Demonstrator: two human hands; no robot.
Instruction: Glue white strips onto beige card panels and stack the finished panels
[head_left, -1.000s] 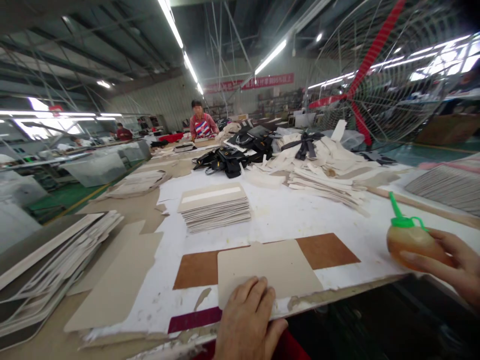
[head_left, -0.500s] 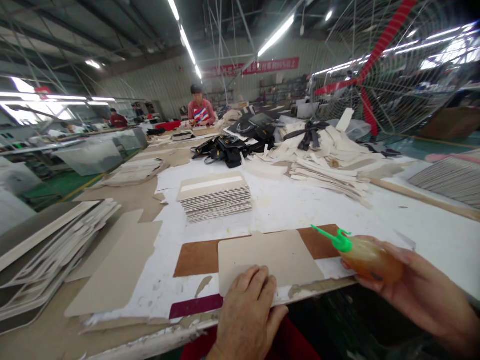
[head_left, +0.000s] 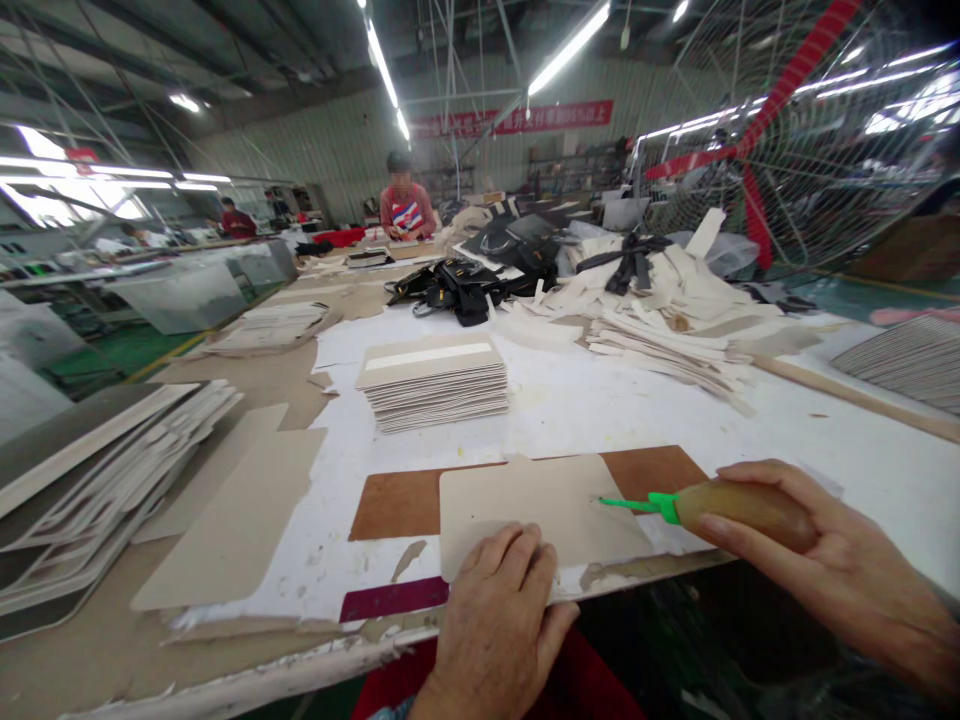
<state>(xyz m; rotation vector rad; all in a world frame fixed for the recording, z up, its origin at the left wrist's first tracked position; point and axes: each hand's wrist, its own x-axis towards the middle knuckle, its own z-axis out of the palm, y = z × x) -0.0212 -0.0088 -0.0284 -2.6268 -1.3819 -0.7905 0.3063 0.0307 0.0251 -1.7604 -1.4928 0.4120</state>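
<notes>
My left hand [head_left: 504,610] lies flat with its fingers on the near edge of a beige board [head_left: 540,505] with rounded corners. Beneath that board, strips of brown leather [head_left: 397,505] stick out on both sides. My right hand [head_left: 817,550] is wrapped round a squeeze bottle [head_left: 739,512] of amber liquid, with a green nozzle. The bottle is tilted nearly level, its tip at the right part of the board, by a small dark mark. A dark purple strip [head_left: 394,598] lies at the table's front edge, left of my left hand.
A neat stack of beige boards [head_left: 435,385] stands beyond the work. Loose panels [head_left: 112,500] are piled at left. Black straps and bag parts [head_left: 450,288] and beige strips [head_left: 667,345] heap farther back. A large fan [head_left: 742,150] stands at right; a person [head_left: 406,205] works across the table.
My right hand has tipped the bottle from nozzle-up to nearly level, bringing the tip down and left to the board. My left hand stays on the board. The view has shifted slightly.
</notes>
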